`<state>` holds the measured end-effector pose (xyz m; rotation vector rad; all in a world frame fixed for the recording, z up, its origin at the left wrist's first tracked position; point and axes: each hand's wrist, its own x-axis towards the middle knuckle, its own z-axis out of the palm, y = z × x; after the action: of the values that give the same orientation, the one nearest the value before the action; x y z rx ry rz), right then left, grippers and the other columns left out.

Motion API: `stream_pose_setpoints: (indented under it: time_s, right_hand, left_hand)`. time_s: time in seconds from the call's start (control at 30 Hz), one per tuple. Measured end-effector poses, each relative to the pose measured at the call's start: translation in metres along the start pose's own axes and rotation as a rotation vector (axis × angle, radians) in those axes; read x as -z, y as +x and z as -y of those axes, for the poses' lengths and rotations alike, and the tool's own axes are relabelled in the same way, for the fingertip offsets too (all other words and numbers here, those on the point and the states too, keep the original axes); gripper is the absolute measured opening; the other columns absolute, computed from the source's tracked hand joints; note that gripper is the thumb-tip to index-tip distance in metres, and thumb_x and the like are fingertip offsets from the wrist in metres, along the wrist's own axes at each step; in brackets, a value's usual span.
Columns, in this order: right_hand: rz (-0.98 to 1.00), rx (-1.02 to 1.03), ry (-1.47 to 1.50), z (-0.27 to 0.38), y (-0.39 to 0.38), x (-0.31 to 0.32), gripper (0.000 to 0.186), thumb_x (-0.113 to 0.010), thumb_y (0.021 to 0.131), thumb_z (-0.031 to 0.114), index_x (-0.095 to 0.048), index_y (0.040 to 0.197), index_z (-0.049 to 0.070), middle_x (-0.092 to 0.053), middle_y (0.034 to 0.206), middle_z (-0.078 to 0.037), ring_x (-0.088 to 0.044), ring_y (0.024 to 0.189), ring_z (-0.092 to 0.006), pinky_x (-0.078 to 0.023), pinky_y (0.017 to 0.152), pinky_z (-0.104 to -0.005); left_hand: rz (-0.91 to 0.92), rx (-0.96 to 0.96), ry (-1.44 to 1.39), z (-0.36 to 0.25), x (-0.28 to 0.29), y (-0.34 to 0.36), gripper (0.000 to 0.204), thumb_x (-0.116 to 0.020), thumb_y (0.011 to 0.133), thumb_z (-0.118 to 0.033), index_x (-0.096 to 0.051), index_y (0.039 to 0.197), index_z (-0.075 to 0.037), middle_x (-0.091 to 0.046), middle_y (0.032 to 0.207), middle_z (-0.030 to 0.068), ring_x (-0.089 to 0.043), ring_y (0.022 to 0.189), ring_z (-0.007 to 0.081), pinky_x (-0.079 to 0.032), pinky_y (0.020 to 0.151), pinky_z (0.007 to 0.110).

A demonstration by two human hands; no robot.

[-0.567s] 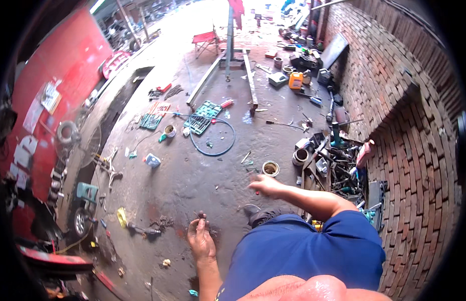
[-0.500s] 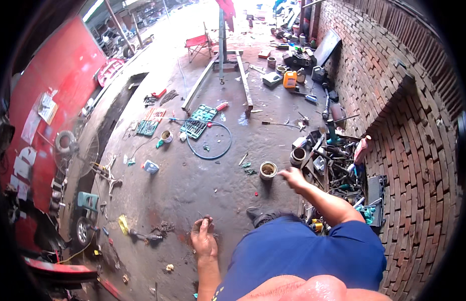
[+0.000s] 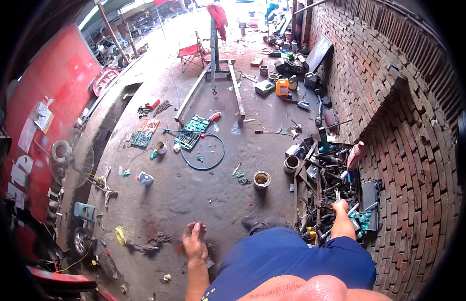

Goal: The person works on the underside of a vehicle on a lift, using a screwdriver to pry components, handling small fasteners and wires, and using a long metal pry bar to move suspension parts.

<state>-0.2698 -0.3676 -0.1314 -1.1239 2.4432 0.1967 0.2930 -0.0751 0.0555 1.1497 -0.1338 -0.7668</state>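
My left hand [image 3: 195,241] is raised low in the view, left of my blue-clad legs [image 3: 288,261], fingers curled on a small, thin thing too small to name. My right hand [image 3: 339,206] reaches into a heap of metal tools and parts [image 3: 323,180] by the brick wall. Its fingers are closed at a silver wrench-like tool [image 3: 337,194]; exactly what they grip is unclear. A black case [image 3: 370,193] with teal items beside it lies right of this hand. A used tin [image 3: 261,180] stands on the floor to the upper left.
Ahead stand a metal hoist [image 3: 214,60] and red folding chair [image 3: 189,52]. Socket sets [image 3: 195,131], a blue hose [image 3: 203,169] and jugs [image 3: 282,87] lie about the concrete floor [image 3: 167,200]. A trench [image 3: 117,110], fan [image 3: 72,155] and red panel [image 3: 52,75] are leftward; brick wall [image 3: 403,165] rightward.
My right hand has moved from near the tin, rightward and down into the tool heap. My left hand has shifted slightly left and down, still curled.
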Motion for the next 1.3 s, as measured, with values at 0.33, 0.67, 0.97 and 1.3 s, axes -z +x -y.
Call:
stream_pose_setpoints:
  time_s: [0.33,0.67,0.97,1.3]
  right_hand:
    - [-0.074,1.135,0.307,0.178,-0.11,-0.015,0.035,-0.072,0.094,0.03,-0.072,0.116,0.002,-0.075,0.108,-0.02,-0.073,0.102,-0.0305,-0.056,0.089,-0.0406]
    - [1.384,1.999,0.283,0.297,-0.554,-0.052,0.041,-0.074,0.098,0.029,-0.066,0.123,-0.003,-0.074,0.112,-0.012,-0.067,0.103,-0.0162,-0.055,0.093,-0.0351]
    - [1.981,2.128,0.053,0.248,-0.685,-0.105,0.025,-0.074,0.095,0.021,-0.063,0.094,-0.002,-0.064,0.077,-0.01,-0.058,0.073,-0.0187,-0.049,0.067,-0.039]
    - [2.332,1.939,-0.053,0.287,-0.75,-0.119,0.031,-0.071,0.097,0.021,-0.054,0.085,-0.003,-0.055,0.07,-0.009,-0.054,0.07,-0.017,-0.047,0.065,-0.0406]
  left_hand:
    - [-0.085,0.01,-0.014,0.017,0.03,-0.008,0.009,-0.074,0.094,-0.007,-0.067,0.1,-0.008,-0.068,0.087,0.0017,-0.066,0.08,0.0141,-0.055,0.075,0.028]
    - [-0.411,-0.341,0.154,-0.037,0.059,-0.071,0.019,-0.075,0.097,-0.016,-0.067,0.108,-0.003,-0.065,0.097,0.0021,-0.06,0.088,0.0118,-0.049,0.079,0.027]
    - [-0.908,-0.5,0.41,-0.017,0.161,-0.175,0.037,-0.067,0.102,-0.024,-0.062,0.12,0.008,-0.065,0.121,0.0159,-0.062,0.11,0.0254,-0.049,0.097,0.038]
    - [-0.892,-0.762,0.248,-0.061,0.169,-0.127,0.03,-0.055,0.101,-0.031,-0.063,0.098,-0.002,-0.054,0.075,0.0016,-0.051,0.071,0.0126,-0.038,0.067,0.028]
